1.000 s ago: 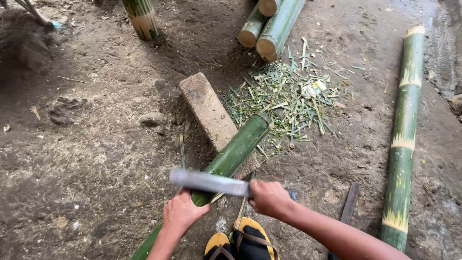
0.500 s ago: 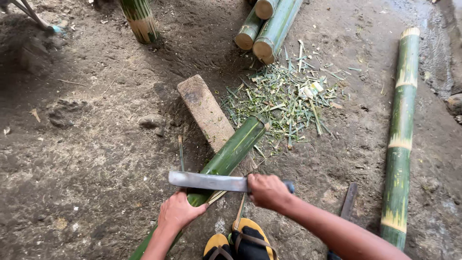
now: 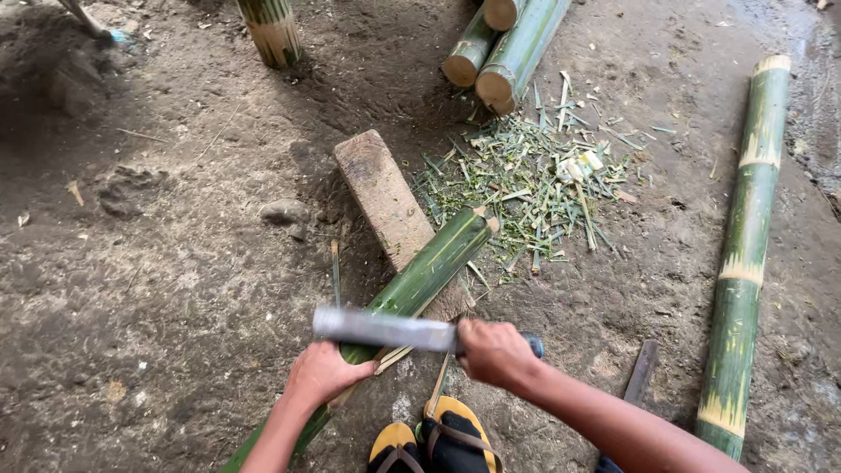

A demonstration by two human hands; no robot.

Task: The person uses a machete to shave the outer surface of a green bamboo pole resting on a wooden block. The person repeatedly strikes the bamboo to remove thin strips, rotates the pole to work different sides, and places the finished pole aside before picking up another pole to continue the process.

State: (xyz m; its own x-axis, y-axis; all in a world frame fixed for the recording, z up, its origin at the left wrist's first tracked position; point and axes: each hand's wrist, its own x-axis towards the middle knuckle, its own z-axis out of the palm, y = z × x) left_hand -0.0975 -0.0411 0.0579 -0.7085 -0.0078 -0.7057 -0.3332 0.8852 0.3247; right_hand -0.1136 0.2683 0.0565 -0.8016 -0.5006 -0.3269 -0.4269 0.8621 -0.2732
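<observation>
The right hand (image 3: 495, 352) clenched the blurred cleaver (image 3: 385, 329), perhaps swinging; the left hand (image 3: 321, 372), at 9 o'clock, gripped the bamboo pole (image 3: 420, 278), risking a cut.

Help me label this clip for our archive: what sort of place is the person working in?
Probably an outdoor or open-sided bamboo-cutting spot. The dirt floor is bare, bamboo poles lie around, and green shavings are heaped beside a wooden block. The right hand holds a big knife over one pole.
</observation>
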